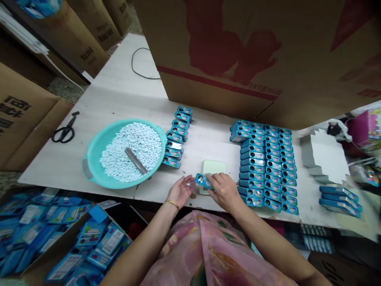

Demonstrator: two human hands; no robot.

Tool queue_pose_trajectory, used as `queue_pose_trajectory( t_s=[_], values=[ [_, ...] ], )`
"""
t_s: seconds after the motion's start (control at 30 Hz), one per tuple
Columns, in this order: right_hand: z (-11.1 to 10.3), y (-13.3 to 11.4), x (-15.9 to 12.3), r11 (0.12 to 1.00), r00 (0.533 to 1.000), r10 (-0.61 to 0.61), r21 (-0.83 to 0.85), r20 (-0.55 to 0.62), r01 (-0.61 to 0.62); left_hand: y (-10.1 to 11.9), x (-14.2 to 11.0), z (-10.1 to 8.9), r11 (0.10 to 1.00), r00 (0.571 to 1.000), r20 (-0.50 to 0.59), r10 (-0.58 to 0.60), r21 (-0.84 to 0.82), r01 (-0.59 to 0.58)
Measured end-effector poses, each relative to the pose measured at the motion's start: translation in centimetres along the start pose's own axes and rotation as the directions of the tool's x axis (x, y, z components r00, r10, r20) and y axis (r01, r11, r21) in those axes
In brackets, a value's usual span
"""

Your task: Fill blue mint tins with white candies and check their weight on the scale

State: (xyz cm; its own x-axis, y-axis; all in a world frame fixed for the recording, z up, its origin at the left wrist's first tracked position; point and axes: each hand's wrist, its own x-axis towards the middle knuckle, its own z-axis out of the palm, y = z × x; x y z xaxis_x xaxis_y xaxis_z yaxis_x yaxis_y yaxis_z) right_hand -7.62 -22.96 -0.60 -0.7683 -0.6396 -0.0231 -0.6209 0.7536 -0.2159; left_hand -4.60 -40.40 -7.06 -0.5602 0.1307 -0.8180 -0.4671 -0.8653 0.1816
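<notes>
My right hand (224, 191) grips a small blue mint tin (203, 180) tilted towards the left, with white mints showing at its opening. Beneath it lies a flat pale green object (214, 167), partly hidden by the hand and tin. My left hand (181, 190) is palm up with its fingers apart, just left of the tin's opening; a small white mint (188, 184) rests on it. To the left stands a turquoise basin (98, 174) of pale mints (139, 139), with a metal scoop (136, 161) lying on them.
A row of blue tins (175, 145) stands beside the basin, and several packed rows (266, 171) stand at right. Three tins (339, 200) lie farther right near white card (326, 157). A large carton (214, 51) borders the back. Scissors (64, 133) lie left; boxed tins (86, 242) sit below.
</notes>
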Motion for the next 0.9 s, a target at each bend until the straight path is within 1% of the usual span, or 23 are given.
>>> queue_pose_trajectory(
  t_s=[0.07, 0.13, 0.23, 0.33, 0.43, 0.5, 0.57, 0.67, 0.77, 0.83, 0.9],
  values=[
    [-0.5, -1.0, 0.2, 0.998, 0.999, -0.044, -0.047, 0.022, 0.045, -0.3, 0.3, 1.0, 1.000, 0.999, 0.032, 0.015, 0.003, -0.015],
    [-0.4, -1.2, 0.3, 0.997, 0.999, -0.035, -0.068, 0.037, 0.038, -0.4, 0.5, 1.5, 1.000, 0.999, 0.039, 0.009, 0.000, -0.009],
    [0.5, -0.4, 0.2, 0.999, 0.999, 0.002, -0.049, 0.038, 0.000, -0.6, 0.6, 1.5, 0.999, 0.999, 0.044, -0.010, -0.030, 0.011],
    [1.3, 0.8, -0.2, 0.996, 0.997, 0.072, 0.058, 0.001, -0.072, -0.6, 0.6, 1.3, 0.998, 1.000, 0.020, -0.009, -0.066, 0.010],
    [2.2, 2.3, -0.6, 0.961, 0.984, 0.173, 0.225, -0.044, -0.159, -0.4, 0.4, 0.6, 0.998, 1.000, -0.030, -0.008, -0.056, 0.006],
    [3.0, 3.4, -0.8, 0.929, 0.974, 0.217, 0.320, -0.063, -0.186, -0.1, 0.3, -0.3, 0.999, 0.998, -0.062, 0.008, -0.031, -0.010],
    [3.7, 4.5, -1.1, 0.905, 0.967, 0.243, 0.378, -0.075, -0.198, 0.2, 0.1, -1.3, 0.999, 0.996, -0.078, 0.032, -0.015, -0.033],
    [4.2, 5.5, -1.7, 0.893, 0.967, 0.237, 0.413, -0.093, -0.179, 0.3, -0.3, -2.6, 0.998, 0.995, -0.088, 0.056, -0.010, -0.057],
    [3.7, 5.7, -2.3, 0.903, 0.965, 0.217, 0.405, -0.145, -0.142, 0.2, -0.7, -3.2, 0.999, 0.995, -0.085, 0.054, 0.003, -0.054],
    [3.1, 5.6, -2.7, 0.909, 0.946, 0.251, 0.386, -0.206, -0.157, 0.2, -1.0, -3.4, 0.998, 0.994, -0.091, 0.059, 0.016, -0.057],
    [2.6, 5.7, -3.0, 0.903, 0.910, 0.316, 0.380, -0.269, -0.201, 0.3, -1.1, -3.7, 0.997, 0.990, -0.125, 0.071, 0.020, -0.069]
  ],
)
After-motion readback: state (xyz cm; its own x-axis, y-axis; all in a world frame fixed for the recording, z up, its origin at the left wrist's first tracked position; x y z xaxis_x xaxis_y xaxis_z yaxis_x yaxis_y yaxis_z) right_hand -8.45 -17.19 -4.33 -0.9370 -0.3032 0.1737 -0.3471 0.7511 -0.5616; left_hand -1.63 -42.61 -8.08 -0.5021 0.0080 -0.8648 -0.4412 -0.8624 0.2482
